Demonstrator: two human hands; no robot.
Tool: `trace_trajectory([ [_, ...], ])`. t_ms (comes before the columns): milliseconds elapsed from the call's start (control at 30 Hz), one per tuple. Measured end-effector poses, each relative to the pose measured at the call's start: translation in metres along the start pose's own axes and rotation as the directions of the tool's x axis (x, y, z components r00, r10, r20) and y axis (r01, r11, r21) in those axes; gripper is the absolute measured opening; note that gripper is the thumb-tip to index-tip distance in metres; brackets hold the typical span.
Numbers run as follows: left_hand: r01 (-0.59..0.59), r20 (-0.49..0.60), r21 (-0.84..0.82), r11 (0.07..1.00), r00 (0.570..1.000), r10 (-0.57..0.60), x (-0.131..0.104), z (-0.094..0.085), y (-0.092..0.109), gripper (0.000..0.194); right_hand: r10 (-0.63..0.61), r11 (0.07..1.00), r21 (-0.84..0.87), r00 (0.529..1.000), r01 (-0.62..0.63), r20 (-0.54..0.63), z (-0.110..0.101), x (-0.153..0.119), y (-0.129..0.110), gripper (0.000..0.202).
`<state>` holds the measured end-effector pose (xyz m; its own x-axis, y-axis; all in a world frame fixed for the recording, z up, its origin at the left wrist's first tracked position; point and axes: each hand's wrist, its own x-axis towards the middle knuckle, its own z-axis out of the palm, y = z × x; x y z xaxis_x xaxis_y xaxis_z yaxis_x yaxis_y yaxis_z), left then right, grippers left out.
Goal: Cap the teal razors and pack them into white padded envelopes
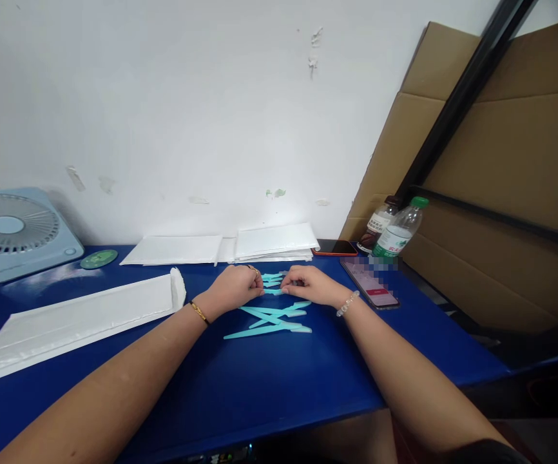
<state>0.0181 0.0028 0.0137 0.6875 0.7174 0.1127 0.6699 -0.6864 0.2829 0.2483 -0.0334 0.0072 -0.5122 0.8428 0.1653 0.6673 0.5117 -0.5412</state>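
Observation:
Between my hands is a turquoise eyebrow razor (273,292), pinched at its left end by my left hand (234,285) and at its right end by my right hand (312,285). Just behind it, several more turquoise razors (272,278) lie side by side, partly covered by my fingers. Closer to me, a loose group of the same razors (269,328) lies crossed over one another on the blue table (259,374), their pale blade ends pointing right.
At left are a long white padded envelope (86,322), a light-blue fan (18,232) and a green disc (99,259). White envelopes (274,240) lie along the wall. Right of my hands are a phone (370,283), another phone (337,247), a green-capped bottle (399,233) and a dark-capped bottle (378,225).

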Motion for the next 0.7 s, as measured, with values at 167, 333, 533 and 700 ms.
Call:
trace_trajectory([
  [167, 0.017, -0.036, -0.006, 1.0, 0.999, -0.018, 0.005, 0.001, -0.006, 0.016, 0.023, 0.999, -0.023, 0.999, -0.024, -0.035, -0.005, 0.0, 0.003, 0.015],
  [333, 0.11, -0.057, -0.015, 0.994, 0.992, -0.11, 0.006, 0.005, -0.023, 0.017, 0.179, 0.98, -0.069, 0.981, -0.184, -0.081, -0.014, -0.002, 0.019, 0.015],
  [533, 0.011, -0.17, 0.0, 1.0, 0.985, -0.011, 0.004, 0.012, -0.03, 0.042, 0.097, 0.995, 0.001, 0.994, -0.097, 0.042, -0.029, -0.012, 0.008, 0.023],
  [700, -0.085, -0.089, -0.065, 0.994, 0.993, 0.079, 0.003, 0.015, -0.03, 0.041, 0.057, 0.997, -0.056, 0.965, -0.044, 0.255, -0.027, -0.015, 0.001, 0.017],
])
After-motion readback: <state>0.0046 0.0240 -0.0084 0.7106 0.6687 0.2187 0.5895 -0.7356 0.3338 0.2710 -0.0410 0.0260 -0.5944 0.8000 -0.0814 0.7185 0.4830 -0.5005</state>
